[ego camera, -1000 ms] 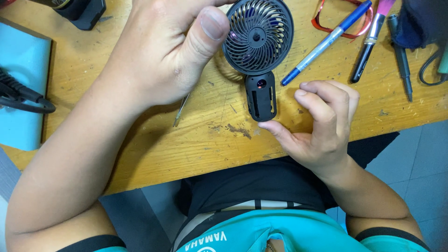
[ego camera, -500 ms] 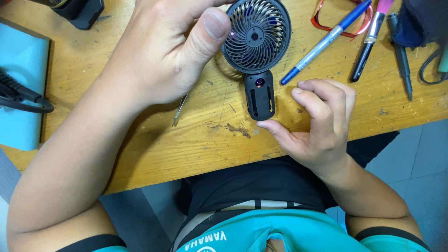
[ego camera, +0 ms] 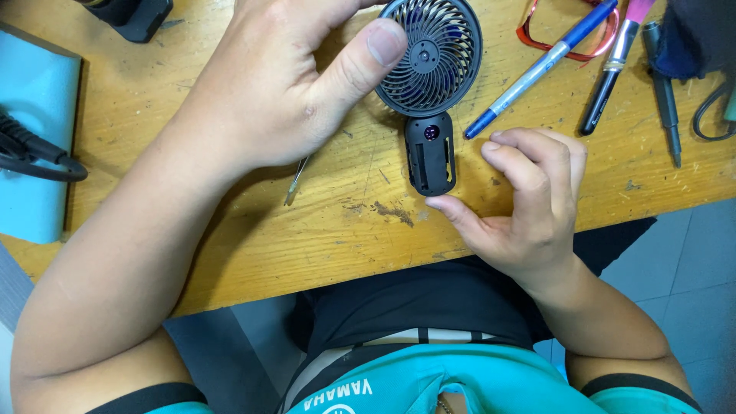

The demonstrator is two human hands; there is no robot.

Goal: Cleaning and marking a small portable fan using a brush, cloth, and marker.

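A small black hand-held fan (ego camera: 431, 57) lies on the wooden table (ego camera: 230, 230), round grille up and its short handle (ego camera: 430, 156) pointing toward me. My left hand (ego camera: 276, 100) hovers over the fan's left side with the thumb pressed on the grille's rim. Its fingers run past the top edge, so the grip is only partly seen. My right hand (ego camera: 529, 203) rests on the table's front edge, fingers curled, thumb tip touching the handle's lower right corner. A thin metal tool tip (ego camera: 294, 182) pokes out from under my left hand.
A blue pen (ego camera: 537, 69), a pink-capped pen (ego camera: 613, 61) and a dark screwdriver (ego camera: 664, 92) lie at the back right beside a red wire loop (ego camera: 571, 50). A light blue block (ego camera: 34, 146) with black cables sits at the left. A black object (ego camera: 134, 15) stands at the back left.
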